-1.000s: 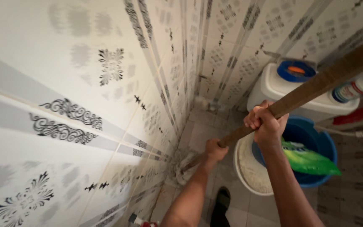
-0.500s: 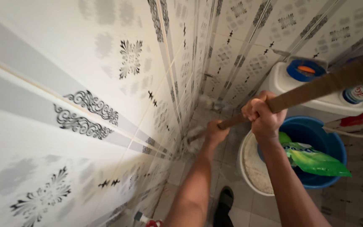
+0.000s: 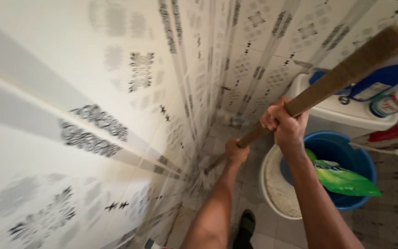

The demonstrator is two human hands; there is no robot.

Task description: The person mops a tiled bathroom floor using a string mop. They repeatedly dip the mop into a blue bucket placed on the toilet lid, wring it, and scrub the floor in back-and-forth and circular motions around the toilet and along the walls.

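Note:
Both my hands grip a long brown wooden handle (image 3: pixel 342 74) that slants from the upper right down to the floor. My right hand (image 3: pixel 285 123) holds it high up. My left hand (image 3: pixel 236 152) holds it lower down, near the pale bristly head (image 3: pixel 202 177), which presses against the floor where it meets the patterned tiled wall (image 3: pixel 116 92). The view is blurred by motion.
A blue bucket (image 3: pixel 346 152) with a green packet (image 3: pixel 344 180) sits inside a white basin (image 3: pixel 272 184) at the right. Behind it stands a white toilet tank (image 3: pixel 342 110) with bottles (image 3: pixel 392 99) on top. My dark shoe (image 3: pixel 245 223) is on the floor tiles.
The handle has tilted more steeply and its head has slid back toward me along the base of the wall. My left hand dropped a little. The view shifted and blurred.

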